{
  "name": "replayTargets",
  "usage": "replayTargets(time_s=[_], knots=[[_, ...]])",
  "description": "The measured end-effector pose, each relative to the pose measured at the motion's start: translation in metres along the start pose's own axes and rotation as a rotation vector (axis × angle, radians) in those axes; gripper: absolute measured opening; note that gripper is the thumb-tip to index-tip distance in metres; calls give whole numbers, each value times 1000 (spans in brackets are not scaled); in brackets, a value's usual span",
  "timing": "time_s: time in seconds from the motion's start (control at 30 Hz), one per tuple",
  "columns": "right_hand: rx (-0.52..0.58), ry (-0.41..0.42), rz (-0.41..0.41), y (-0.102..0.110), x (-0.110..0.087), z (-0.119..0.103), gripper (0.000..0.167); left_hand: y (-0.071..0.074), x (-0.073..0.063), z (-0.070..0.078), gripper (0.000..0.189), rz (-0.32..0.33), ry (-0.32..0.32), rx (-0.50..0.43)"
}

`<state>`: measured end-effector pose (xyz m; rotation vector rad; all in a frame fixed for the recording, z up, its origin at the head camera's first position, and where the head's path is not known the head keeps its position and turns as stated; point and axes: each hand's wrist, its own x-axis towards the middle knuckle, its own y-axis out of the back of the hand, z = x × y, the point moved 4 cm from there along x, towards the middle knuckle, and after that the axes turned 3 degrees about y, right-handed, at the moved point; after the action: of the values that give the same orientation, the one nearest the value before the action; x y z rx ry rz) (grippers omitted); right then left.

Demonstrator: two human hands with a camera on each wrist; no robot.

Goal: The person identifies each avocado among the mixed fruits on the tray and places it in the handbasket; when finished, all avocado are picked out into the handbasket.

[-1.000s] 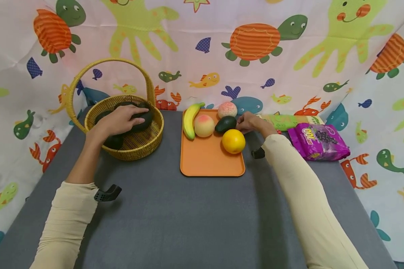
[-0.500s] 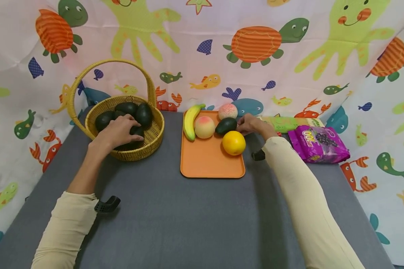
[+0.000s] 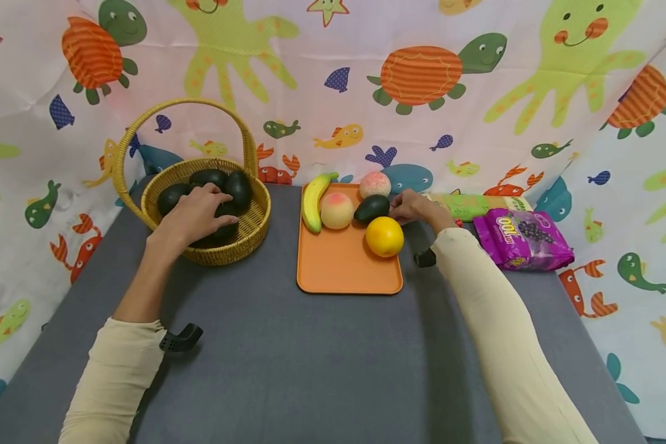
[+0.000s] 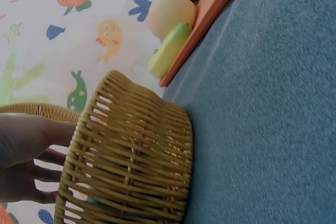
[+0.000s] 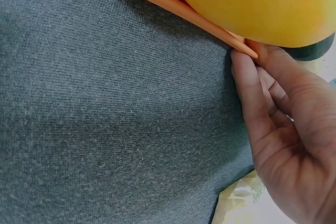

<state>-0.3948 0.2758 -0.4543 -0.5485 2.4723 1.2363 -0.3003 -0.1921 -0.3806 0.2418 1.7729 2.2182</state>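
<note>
In the head view, my left hand (image 3: 194, 213) reaches into a yellow wicker basket (image 3: 230, 254) with a tall handle. Its thumb and fingers curl round a dark green avocado (image 3: 226, 233) near the front; other avocados (image 3: 237, 190) lie behind it. The left wrist view shows the fingers behind the basket wall (image 4: 131, 156). At the right side of an orange tray (image 3: 346, 268), my right hand (image 3: 415, 207) pinches the tray's rim between thumb and fingers, plain in the right wrist view. On the tray are a banana (image 3: 313, 202), two peaches (image 3: 337, 211), an avocado (image 3: 372, 209) and an orange (image 3: 385, 237).
Right of the tray lie a purple packet (image 3: 527, 239) with grapes pictured and a green packet (image 3: 472, 205) behind it. A grey cloth-covered table (image 3: 288, 357) spans the foreground. A curtain with sea animals (image 3: 422, 71) hangs close behind everything.
My left hand has moved from an avocado at the basket's right back to one nearer the front, uncovering the avocados behind. The right hand stays at the tray's rim.
</note>
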Motion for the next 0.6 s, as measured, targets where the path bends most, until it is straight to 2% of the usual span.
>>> replayTargets(time_s=[0.17,0.27,0.47,0.6], knots=[[-6,-8,1,3,0,1,32,7,2,12,55,26,2,-11],[-3,-5,12,5,-2,1,31,8,5,23,52,56,-19,-23],[7,20,32,6,-5,-1,30,2,21,58,43,131,-133,-70],[19,26,19,2,-6,0,31,0,36,91,42,134,-224,-69]])
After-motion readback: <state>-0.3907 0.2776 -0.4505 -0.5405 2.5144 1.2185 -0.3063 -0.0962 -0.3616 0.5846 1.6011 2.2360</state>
